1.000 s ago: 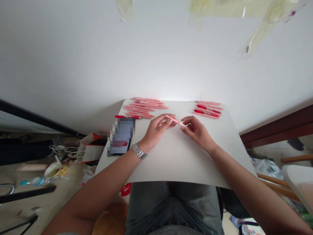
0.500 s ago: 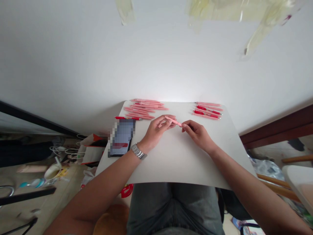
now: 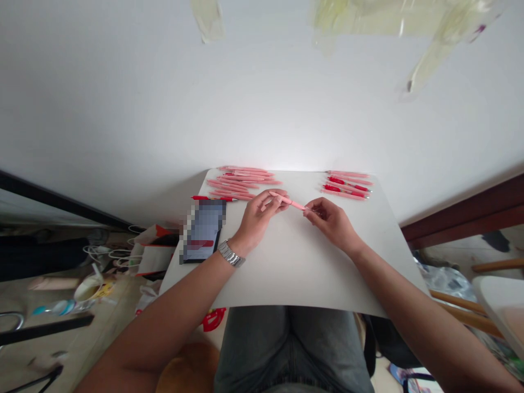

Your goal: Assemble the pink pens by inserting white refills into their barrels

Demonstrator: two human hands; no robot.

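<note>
A pink pen (image 3: 292, 203) is held above the table between my two hands, slanting down to the right. My left hand (image 3: 262, 212) is closed on its left part with thumb and fingers, and a metal-band watch sits on that wrist. My right hand (image 3: 325, 215) pinches the pen's right end. Something thin and clear or greyish shows by those fingers; I cannot make out what it is. Beyond my left hand lies a pile of pink pens (image 3: 241, 179). Several pink and red pens (image 3: 347, 185) form a smaller group at the far right.
A white table (image 3: 286, 273) stands against a white wall (image 3: 262, 98). On its left side lie a phone (image 3: 204, 232), its picture partly blurred, and a red pen (image 3: 200, 197). Bags, cables and a bottle (image 3: 61, 307) clutter the floor at left.
My left hand has shifted slightly left with the pen, and more of the pen shows between the hands. A clear or greyish bit has come into view at my right fingers.
</note>
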